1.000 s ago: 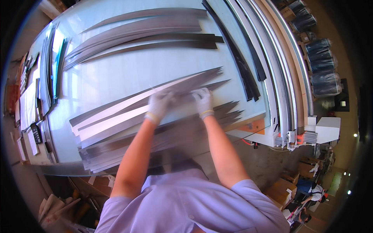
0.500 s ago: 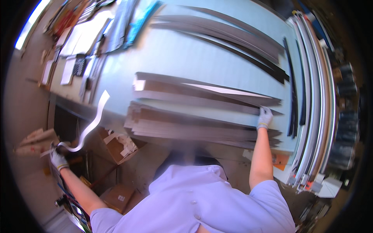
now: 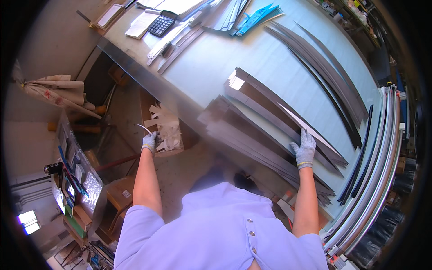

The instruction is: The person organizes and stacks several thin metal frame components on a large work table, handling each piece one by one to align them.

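Observation:
My left hand (image 3: 149, 142), in a grey glove, reaches down beside the table and holds a thin pale strip (image 3: 145, 129) over a cardboard box of white offcuts (image 3: 167, 129) on the floor. My right hand (image 3: 304, 149), also gloved, rests flat with fingers spread on a stack of long grey metal strips (image 3: 265, 121) lying on the pale blue table (image 3: 211, 58). A second stack of the same strips (image 3: 243, 139) lies closer to the table's near edge.
Curved dark strips (image 3: 324, 76) lie further back on the table, and long rails (image 3: 382, 166) run along its right edge. A calculator (image 3: 161, 23), papers and blue pieces (image 3: 256, 15) sit at the far left end. Boxes and clutter (image 3: 81, 189) stand on the floor at left.
My left hand has swung from out at the left, where it held a long curling strip, in to the offcut box. The view has turned left. My right hand stays on the strip stack.

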A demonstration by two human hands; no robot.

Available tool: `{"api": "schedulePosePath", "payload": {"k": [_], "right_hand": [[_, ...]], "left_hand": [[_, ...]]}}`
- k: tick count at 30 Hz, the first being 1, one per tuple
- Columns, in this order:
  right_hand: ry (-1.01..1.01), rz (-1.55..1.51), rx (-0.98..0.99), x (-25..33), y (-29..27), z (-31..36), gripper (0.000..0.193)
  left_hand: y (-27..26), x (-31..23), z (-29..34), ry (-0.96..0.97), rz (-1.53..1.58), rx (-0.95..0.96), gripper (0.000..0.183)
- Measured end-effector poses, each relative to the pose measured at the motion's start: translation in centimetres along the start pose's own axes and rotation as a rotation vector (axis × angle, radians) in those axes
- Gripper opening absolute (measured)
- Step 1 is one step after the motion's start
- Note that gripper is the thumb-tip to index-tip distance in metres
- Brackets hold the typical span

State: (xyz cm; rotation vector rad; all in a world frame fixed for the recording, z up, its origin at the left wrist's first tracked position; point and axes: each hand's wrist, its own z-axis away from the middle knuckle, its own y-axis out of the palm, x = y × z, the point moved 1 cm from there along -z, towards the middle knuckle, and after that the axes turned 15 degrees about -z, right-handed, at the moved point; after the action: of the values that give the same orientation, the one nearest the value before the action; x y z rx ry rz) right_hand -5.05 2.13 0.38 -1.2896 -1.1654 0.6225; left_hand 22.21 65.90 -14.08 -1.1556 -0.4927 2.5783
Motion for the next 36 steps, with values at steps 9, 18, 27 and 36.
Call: {"api": "schedulePosePath", "payload": {"k": [9,18,27,36], "right_hand": [[-0.202,0.095,-0.134,0.3,-3.1,-0.2,0.032],[-0.225,0.077,-0.172,5.6,-4.2,7.2,0.036],[-0.024,-0.324,-0.208,5.3,-3.3,11.3,0.038],[0.750,-0.671,-0.855,-12.7,-3.8,11.4,0.030]], "left_hand": [[-8.9,-20.3,6.4,0.625,0.301,-0.565,0.025],[-3.8,-16.6,1.3,0.589,-0.605,-0.374,0.063],[3.9,-10.5,3.5,0.345,-0.825,-0.719,0.082],[32.5,-22.2,28.6,1.282,-0.655,-0.230,0.068]]}}
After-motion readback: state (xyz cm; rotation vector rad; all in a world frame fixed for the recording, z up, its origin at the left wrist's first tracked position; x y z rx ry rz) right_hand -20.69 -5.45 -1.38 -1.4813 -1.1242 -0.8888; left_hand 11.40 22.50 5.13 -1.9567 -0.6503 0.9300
